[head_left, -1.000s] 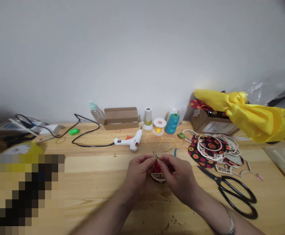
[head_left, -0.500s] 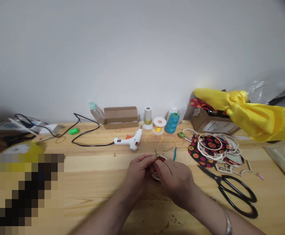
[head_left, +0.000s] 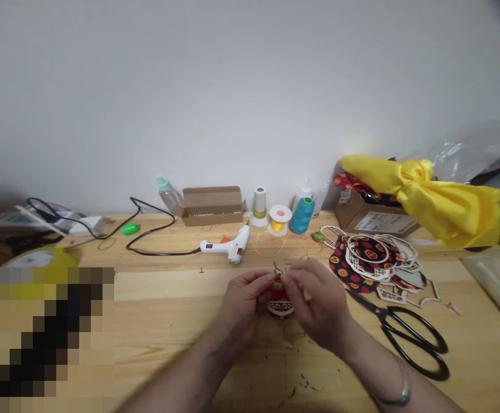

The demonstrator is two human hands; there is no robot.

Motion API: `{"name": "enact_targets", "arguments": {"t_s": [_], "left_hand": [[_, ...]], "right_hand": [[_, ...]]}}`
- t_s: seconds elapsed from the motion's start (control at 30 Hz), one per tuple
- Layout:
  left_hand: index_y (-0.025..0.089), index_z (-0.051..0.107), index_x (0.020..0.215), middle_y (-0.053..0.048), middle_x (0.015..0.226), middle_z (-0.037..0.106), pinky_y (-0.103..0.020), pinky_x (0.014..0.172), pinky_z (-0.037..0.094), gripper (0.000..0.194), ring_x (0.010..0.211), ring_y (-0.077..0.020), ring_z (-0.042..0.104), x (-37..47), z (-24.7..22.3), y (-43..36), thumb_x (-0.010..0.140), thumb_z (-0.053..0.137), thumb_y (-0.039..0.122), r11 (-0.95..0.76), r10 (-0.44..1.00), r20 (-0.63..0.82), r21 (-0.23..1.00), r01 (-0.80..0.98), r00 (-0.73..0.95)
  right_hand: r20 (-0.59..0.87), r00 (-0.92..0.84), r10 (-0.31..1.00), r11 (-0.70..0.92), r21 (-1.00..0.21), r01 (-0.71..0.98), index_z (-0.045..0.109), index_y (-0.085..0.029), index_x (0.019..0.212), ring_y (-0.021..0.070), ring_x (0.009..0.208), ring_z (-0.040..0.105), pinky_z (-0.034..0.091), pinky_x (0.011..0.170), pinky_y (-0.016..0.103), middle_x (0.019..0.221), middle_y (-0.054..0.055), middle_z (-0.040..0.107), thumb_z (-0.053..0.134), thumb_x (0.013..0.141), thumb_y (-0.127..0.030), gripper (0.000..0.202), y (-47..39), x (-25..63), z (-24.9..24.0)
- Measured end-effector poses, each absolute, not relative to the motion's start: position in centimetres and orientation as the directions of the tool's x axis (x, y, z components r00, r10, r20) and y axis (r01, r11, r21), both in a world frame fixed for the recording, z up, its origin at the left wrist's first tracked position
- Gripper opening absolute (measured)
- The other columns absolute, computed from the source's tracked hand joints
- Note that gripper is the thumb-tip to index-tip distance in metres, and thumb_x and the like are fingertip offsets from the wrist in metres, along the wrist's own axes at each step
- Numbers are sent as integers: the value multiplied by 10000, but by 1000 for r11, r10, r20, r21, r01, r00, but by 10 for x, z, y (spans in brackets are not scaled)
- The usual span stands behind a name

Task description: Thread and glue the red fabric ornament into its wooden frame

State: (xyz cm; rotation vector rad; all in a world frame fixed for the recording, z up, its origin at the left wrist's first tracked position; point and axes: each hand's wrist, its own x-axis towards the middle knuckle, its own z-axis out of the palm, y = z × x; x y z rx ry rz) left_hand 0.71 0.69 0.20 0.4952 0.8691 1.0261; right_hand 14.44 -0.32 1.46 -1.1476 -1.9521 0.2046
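My left hand (head_left: 246,295) grips the left edge of a small round ornament (head_left: 281,308), thumb and fingers closed on it. The ornament has red patterned fabric in a pale wooden fretwork frame, with a tiny loop at its bottom. A thin green sprig-like piece (head_left: 276,267) sticks up at its top, beside my left fingertips. My right hand (head_left: 322,304) is closed in a pinch at the ornament's upper right edge. What lies between those fingertips is hidden.
A white glue gun (head_left: 228,248) lies behind my hands, its black cord running left. Thread spools (head_left: 280,216), a blue thread cone (head_left: 302,217) and an open cardboard box (head_left: 213,215) stand along the wall. Black scissors (head_left: 409,335) and fretwork pieces (head_left: 379,264) lie right.
My right hand has shifted slightly right and up, uncovering the ornament's red fabric and lower frame. It now covers the blue strip that lay behind it. My left hand has stayed nearly in place.
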Motion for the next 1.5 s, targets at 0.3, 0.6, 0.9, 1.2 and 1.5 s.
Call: {"name": "enact_targets", "arguments": {"t_s": [0.3, 0.6, 0.9, 1.2, 1.5], "left_hand": [[92, 688, 685, -6, 547, 579, -167, 443, 259, 132, 444, -30, 381, 9, 1, 4, 627, 696, 211, 471, 882, -382, 752, -462, 277], [111, 695, 645, 60, 415, 422, -183, 433, 207, 146, 412, -30, 280, 10, 7, 3, 646, 678, 256, 428, 892, -336, 844, -323, 303], [121, 697, 627, 51, 420, 492, -178, 434, 265, 108, 393, -31, 328, 9, 13, 1, 620, 693, 229, 424, 891, -326, 848, -318, 317], [111, 669, 600, -3, 535, 593, -205, 513, 365, 156, 502, -88, 505, 10, 7, 2, 690, 635, 233, 411, 885, -275, 842, -350, 376], [108, 697, 694, 34, 461, 499, -191, 455, 257, 169, 426, -45, 338, 9, 1, 2, 652, 671, 270, 434, 892, -357, 849, -302, 278]], "right_hand": [[-246, -192, 950, -263, -962, -69, 606, -122, 669, 97, 480, 490, 371, 482, 228, 555, 9, 609, 635, 671, -349, 229, 15, 147, 15], [-250, -157, 955, -272, -952, -143, 523, -146, 599, 85, 438, 480, 343, 450, 209, 475, -24, 567, 644, 652, -308, 209, 12, 145, 17], [-227, -168, 959, -252, -957, -144, 502, -150, 589, 72, 421, 473, 345, 430, 194, 473, -35, 550, 602, 684, -274, 185, 11, 143, 15], [-312, -300, 901, -348, -934, -75, 514, -161, 691, 115, 422, 528, 440, 425, 245, 495, -21, 564, 528, 750, -410, 256, 13, 149, 19], [-303, -302, 904, -306, -951, 37, 657, -128, 749, 65, 467, 486, 362, 449, 183, 556, -24, 591, 623, 675, -252, 147, 16, 154, 25]]}}
